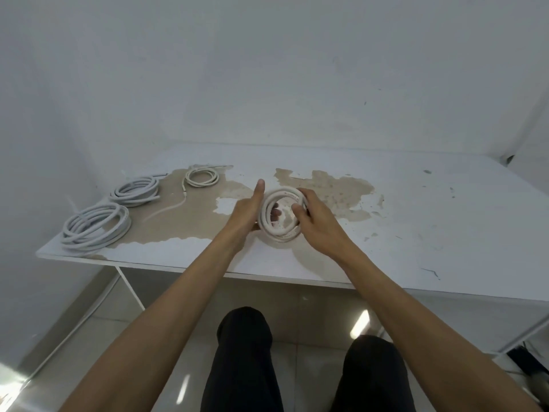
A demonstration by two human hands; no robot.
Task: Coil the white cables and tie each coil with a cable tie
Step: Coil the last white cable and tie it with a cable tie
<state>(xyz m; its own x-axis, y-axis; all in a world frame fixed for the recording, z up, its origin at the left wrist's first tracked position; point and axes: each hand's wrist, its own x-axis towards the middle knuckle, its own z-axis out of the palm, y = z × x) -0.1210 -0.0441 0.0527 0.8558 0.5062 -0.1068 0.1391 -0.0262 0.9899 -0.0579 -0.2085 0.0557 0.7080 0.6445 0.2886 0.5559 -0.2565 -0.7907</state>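
Both hands hold one coil of white cable (pixel 280 233) above the middle of the table. My left hand (pixel 246 211) grips its left side, thumb pointing up and fingertips showing through the ring. My right hand (pixel 312 217) clasps the coil's right side from outside. Three more white coils lie on the table's left part: a large coil (pixel 96 228) near the front corner, a middle coil (pixel 135 190) behind it, and a thinner coil (pixel 202 177) further back with a loose tail (pixel 167 208) trailing toward the front. No cable tie is visible.
The white table (pixel 416 233) has large brown patches of worn paint. Its front edge runs just behind my wrists. White walls close in behind and on the left. My dark-trousered knees (pixel 243 337) sit below the table over a tiled floor.
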